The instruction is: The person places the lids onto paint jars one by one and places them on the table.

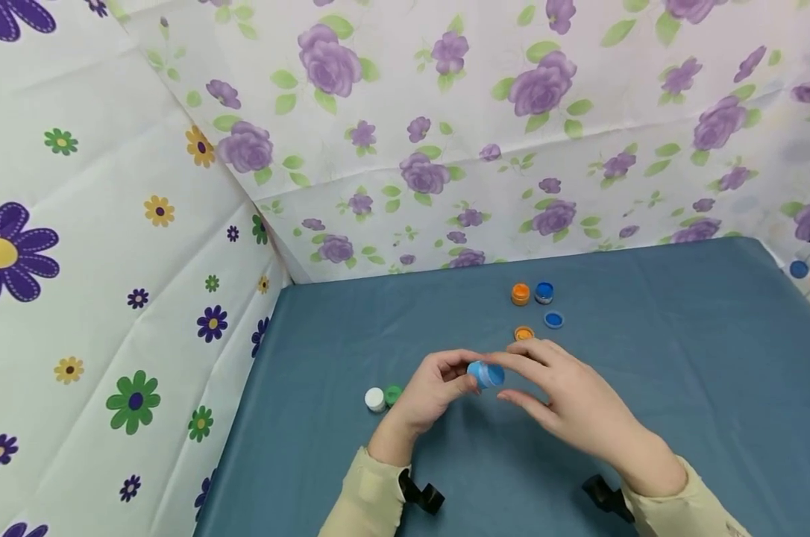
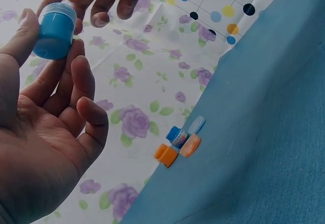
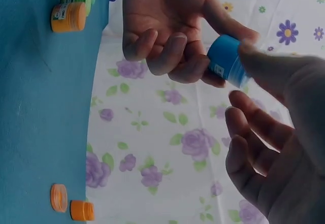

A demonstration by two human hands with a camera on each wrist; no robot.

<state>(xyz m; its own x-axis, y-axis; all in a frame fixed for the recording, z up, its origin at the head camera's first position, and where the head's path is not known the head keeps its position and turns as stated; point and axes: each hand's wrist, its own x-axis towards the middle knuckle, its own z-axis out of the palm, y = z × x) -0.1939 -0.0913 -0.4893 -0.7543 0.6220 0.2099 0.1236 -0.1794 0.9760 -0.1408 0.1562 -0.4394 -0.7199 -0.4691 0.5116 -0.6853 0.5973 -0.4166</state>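
My left hand (image 1: 421, 395) pinches a small light-blue paint jar (image 1: 485, 374) between thumb and fingers, raised above the table. The jar is tilted, its clear-rimmed end toward my right hand (image 1: 573, 395). The right index finger reaches to the jar's upper edge, while the right thumb stands a little apart below it. From the left wrist, the jar (image 2: 53, 33) shows a translucent rim with right fingertips beside it. In the right wrist view one right digit lies against the jar (image 3: 223, 56), and the other fingers are spread away from it.
Farther back stand an orange jar (image 1: 520, 294) and a dark-blue jar (image 1: 544, 292), with a blue lid (image 1: 553, 320) and an orange lid (image 1: 523, 333) nearby. Left of my left hand are a white-topped jar (image 1: 374, 400) and a green one (image 1: 393, 394). Flowered cloth (image 1: 378, 149) hangs behind.
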